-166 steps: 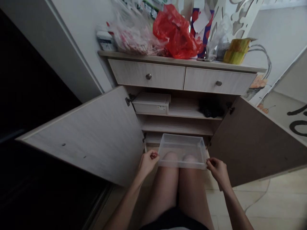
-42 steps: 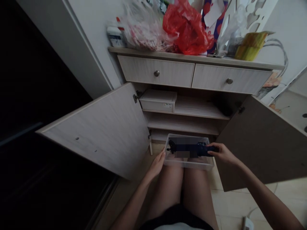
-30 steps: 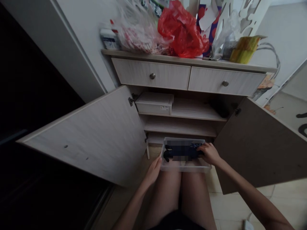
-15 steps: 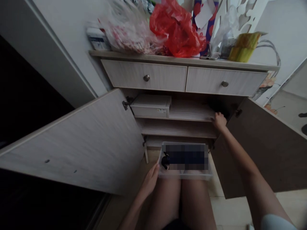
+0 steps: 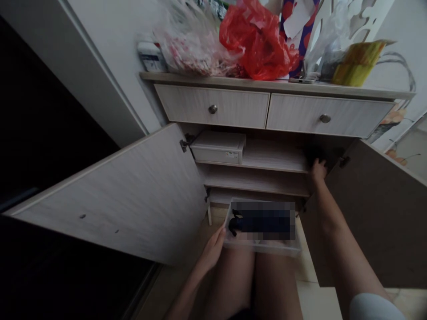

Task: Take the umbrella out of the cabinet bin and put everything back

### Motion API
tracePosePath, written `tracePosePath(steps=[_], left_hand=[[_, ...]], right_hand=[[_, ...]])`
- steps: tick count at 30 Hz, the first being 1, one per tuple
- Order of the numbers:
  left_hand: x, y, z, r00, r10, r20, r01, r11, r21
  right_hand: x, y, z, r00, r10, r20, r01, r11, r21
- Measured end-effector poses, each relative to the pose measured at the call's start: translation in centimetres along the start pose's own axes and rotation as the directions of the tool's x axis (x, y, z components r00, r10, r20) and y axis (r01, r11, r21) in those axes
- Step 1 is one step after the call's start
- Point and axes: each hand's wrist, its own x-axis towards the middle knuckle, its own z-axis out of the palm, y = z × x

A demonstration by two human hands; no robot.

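A clear plastic box [image 5: 267,247] without a lid rests on my thighs. My left hand [image 5: 215,243] grips its left side, thumb at the rim. Inside lies a long dark blue thing [image 5: 263,224] with a black end and strap; it is largely pixelated, so its kind cannot be told. My right hand [image 5: 319,170] reaches into the right end of the cabinet's upper shelf [image 5: 276,153]. Its fingers are bent against a black thing [image 5: 313,153] in the shadow there, whose shape is unclear.
Both cabinet doors, left [image 5: 133,195] and right [image 5: 373,213], stand swung out beside me. A white drawer box [image 5: 218,149] sits at the shelf's left. Above two closed drawers, the cabinet top carries a red plastic bag [image 5: 258,44], a clear bag [image 5: 196,49], a white bottle [image 5: 151,57] and a yellow packet [image 5: 358,64].
My right hand has moved from the shelf's front edge deeper in, to the black thing. The camera view has shifted slightly left. My left hand still holds the box.
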Motion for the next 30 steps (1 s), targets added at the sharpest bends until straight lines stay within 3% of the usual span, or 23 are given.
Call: tracePosePath(steps=[4, 7, 9, 12, 16, 20, 22, 30], left_hand=[[-0.1, 0.2, 0.2, 1.0, -0.003, 0.008, 0.003, 1.0, 0.0], [-0.2, 0.2, 0.3, 1.0, 0.009, 0.006, -0.009, 1.0, -0.006], [-0.3, 0.3, 0.4, 1.0, 0.018, 0.006, -0.018, 1.0, -0.021], [-0.5, 0.5, 0.3, 1.0, 0.03, 0.006, -0.029, 0.999, -0.037], [-0.7, 0.9, 0.1, 0.999, 0.053, 0.009, -0.052, 0.997, -0.049], [-0.9, 1.0, 0.2, 0.998, 0.069, 0.003, -0.069, 0.995, -0.067], [-1.0, 1.1, 0.4, 0.997, 0.073, 0.004, -0.072, 0.995, -0.068], [-1.2, 0.9, 0.6, 0.998, 0.056, -0.002, -0.056, 0.998, -0.035]], right_hand=[[-0.9, 0.5, -1.6, 0.994, 0.105, -0.022, -0.094, 0.951, 0.296], [-3.6, 1.7, -3.2, 0.991, 0.124, 0.057, -0.132, 0.768, 0.627], [-6.8, 3.0, -4.5, 0.989, 0.004, 0.145, -0.112, 0.656, 0.747], [-12.6, 5.1, -6.8, 0.938, -0.233, 0.257, -0.058, 0.625, 0.779], [-18.7, 6.4, -9.7, 0.789, -0.45, 0.418, -0.019, 0.663, 0.748], [-21.5, 5.8, -10.9, 0.547, -0.664, 0.509, 0.096, 0.654, 0.75], [-22.0, 5.3, -10.9, 0.452, -0.721, 0.525, 0.175, 0.649, 0.741], [-23.5, 3.4, -8.1, 0.293, -0.782, 0.55, 0.495, 0.617, 0.613]])
